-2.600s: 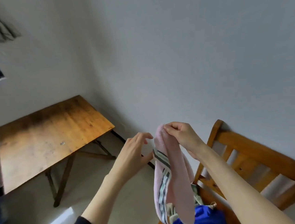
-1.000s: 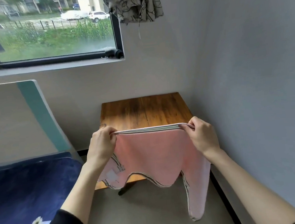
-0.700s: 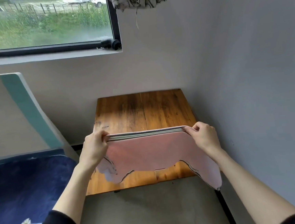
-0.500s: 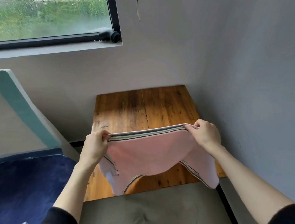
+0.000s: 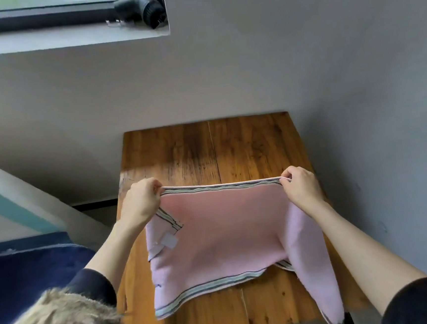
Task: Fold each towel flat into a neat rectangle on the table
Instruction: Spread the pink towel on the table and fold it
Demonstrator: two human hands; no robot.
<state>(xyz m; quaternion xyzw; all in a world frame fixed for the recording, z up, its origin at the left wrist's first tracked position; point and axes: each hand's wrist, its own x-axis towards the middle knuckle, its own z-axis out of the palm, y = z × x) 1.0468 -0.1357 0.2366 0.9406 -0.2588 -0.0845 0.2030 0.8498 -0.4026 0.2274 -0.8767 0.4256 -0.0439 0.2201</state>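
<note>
A pink towel [image 5: 228, 227] is held taut above the table [image 5: 206, 149], its striped top edge pinched at one corner by the left hand [image 5: 139, 202] and at the other by the right hand [image 5: 301, 186]. The right side hangs past the table edge; if lowered so, a skewed fold is likely.

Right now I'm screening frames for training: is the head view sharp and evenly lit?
Head view: the pink striped towel and both hands, left and right, are sharp; the wooden table has a pale sheen mid-surface; wide-angle distortion tilts the walls.
</note>
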